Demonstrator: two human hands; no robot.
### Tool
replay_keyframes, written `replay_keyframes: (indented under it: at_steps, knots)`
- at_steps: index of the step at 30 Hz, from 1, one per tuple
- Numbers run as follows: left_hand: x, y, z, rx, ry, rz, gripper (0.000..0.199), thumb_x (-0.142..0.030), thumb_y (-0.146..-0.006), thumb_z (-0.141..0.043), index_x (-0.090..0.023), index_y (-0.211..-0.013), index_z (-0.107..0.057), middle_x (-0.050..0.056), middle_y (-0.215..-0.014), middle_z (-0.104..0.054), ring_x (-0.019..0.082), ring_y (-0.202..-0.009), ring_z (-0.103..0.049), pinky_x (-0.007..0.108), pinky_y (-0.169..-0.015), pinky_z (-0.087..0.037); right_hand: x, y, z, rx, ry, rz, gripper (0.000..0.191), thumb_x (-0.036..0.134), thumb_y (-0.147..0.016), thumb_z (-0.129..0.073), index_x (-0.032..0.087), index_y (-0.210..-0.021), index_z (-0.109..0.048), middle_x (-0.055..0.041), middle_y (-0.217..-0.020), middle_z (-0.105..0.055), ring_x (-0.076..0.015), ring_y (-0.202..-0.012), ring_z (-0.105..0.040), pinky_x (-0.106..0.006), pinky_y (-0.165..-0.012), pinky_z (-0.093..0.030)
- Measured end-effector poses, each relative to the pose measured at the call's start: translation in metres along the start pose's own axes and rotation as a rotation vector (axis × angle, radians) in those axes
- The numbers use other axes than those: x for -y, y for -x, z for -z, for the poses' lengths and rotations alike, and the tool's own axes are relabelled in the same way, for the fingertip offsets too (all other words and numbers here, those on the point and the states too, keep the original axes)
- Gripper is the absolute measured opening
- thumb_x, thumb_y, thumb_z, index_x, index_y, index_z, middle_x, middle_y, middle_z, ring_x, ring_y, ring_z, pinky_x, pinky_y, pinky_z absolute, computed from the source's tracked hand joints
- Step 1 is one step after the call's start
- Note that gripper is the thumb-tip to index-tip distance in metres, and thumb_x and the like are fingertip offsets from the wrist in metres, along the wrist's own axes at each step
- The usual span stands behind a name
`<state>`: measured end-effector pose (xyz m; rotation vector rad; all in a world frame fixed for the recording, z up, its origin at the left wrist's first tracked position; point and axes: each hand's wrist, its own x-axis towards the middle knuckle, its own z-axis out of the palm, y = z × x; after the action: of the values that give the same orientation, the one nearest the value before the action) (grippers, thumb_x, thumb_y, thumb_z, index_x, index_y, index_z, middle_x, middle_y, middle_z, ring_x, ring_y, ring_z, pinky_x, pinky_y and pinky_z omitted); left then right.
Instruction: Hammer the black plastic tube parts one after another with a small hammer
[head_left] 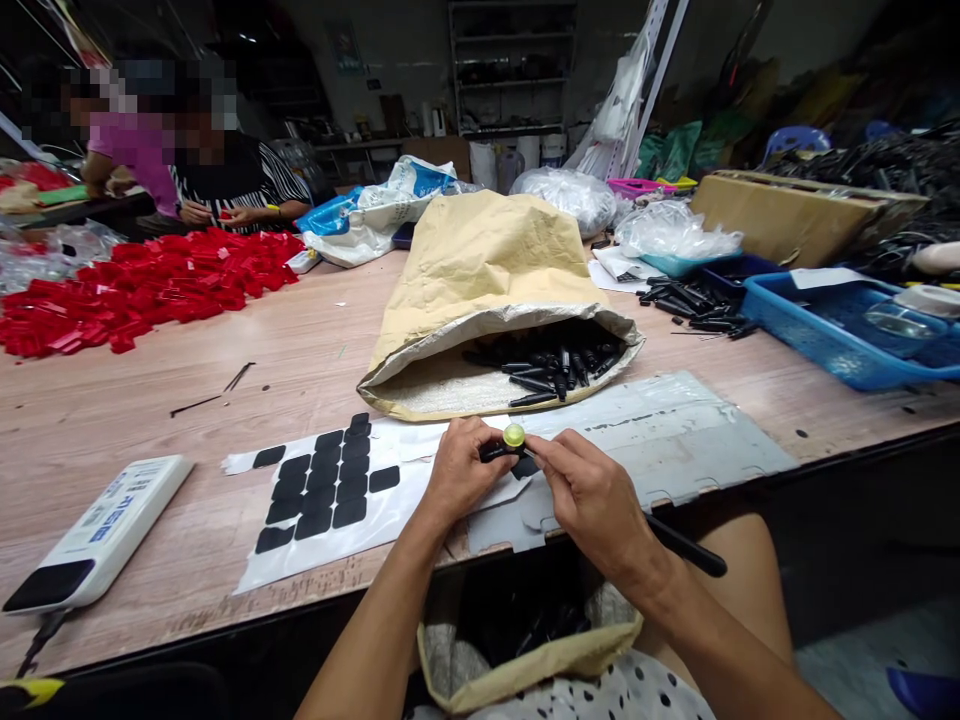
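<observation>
My left hand [465, 470] is closed on a small dark part, over the front edge of the table. A round, glossy yellow-green disc [514, 436] shows on top of that part, between both hands. Thumb and fingers of my right hand [589, 490] are pinched together close beside the disc. A black rod-like handle [688, 546] sticks out behind this hand, in line with its fingers; its tip is hidden. Under the hands lies a white sheet [420, 450] with black rounded-square stickers [322, 475], next to a grey board [675, 440].
An open tan sack [495, 250] holds black tubular parts [562, 370]; another sack [517, 675] gapes below the table edge. A white power bank [112, 525] lies left, red pieces [150, 285] beyond. A blue tray [817, 340] stands right. Two people sit far left.
</observation>
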<state>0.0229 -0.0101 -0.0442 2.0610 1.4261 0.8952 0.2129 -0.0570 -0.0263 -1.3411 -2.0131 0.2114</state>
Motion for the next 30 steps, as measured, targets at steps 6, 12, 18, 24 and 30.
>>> replay_keyframes:
  at_steps: [6,12,18,24,30]
  knots:
    - [0.001,0.000,0.000,0.003,0.011,0.001,0.012,-0.021,-0.078,-0.079,-0.024,-0.089,-0.075,0.001,-0.086,-0.068,0.023,-0.094,-0.055,0.036,-0.085,-0.042,-0.003,-0.003,0.009,-0.098,-0.029,-0.025,0.037,0.019,-0.100,-0.044,0.025,-0.131,-0.065,-0.0053,-0.093,-0.066,-0.0186,-0.086,-0.064,-0.031,-0.082,-0.051]
    - [-0.001,0.001,0.001,-0.008,0.023,0.013,0.011,-0.021,-0.077,-0.079,-0.024,-0.088,-0.075,0.002,-0.084,-0.068,0.023,-0.094,-0.055,0.036,-0.083,-0.043,-0.010,-0.003,0.012,-0.072,0.001,-0.062,0.036,0.020,-0.100,-0.045,0.025,-0.127,-0.068,-0.0047,-0.093,-0.068,-0.0185,-0.087,-0.065,-0.031,-0.081,-0.050]
    - [-0.002,0.001,0.003,-0.007,0.060,0.039,0.008,-0.023,-0.079,-0.078,-0.023,-0.086,-0.076,0.002,-0.085,-0.069,0.023,-0.094,-0.056,0.035,-0.084,-0.043,-0.057,-0.004,0.044,-0.191,0.159,-0.199,0.031,0.027,-0.096,-0.053,0.025,-0.121,-0.072,-0.0042,-0.101,-0.072,-0.0199,-0.093,-0.066,-0.032,-0.082,-0.047]
    - [-0.002,0.000,0.004,0.018,0.060,0.045,0.006,-0.028,-0.084,-0.074,-0.024,-0.088,-0.076,0.002,-0.086,-0.068,0.023,-0.094,-0.055,0.037,-0.084,-0.042,-0.133,0.002,0.057,-0.214,0.464,-0.359,0.031,0.030,-0.092,-0.053,0.024,-0.111,-0.076,-0.0074,-0.098,-0.070,-0.0226,-0.086,-0.060,-0.035,-0.074,-0.041]
    - [0.000,-0.001,0.004,0.045,0.017,0.038,0.009,-0.031,-0.088,-0.068,-0.025,-0.090,-0.075,0.003,-0.089,-0.067,0.024,-0.095,-0.055,0.038,-0.086,-0.042,-0.151,0.002,0.050,-0.279,0.550,-0.377,0.030,0.028,-0.090,-0.052,0.024,-0.110,-0.074,-0.0080,-0.094,-0.066,-0.0239,-0.089,-0.054,-0.036,-0.075,-0.036]
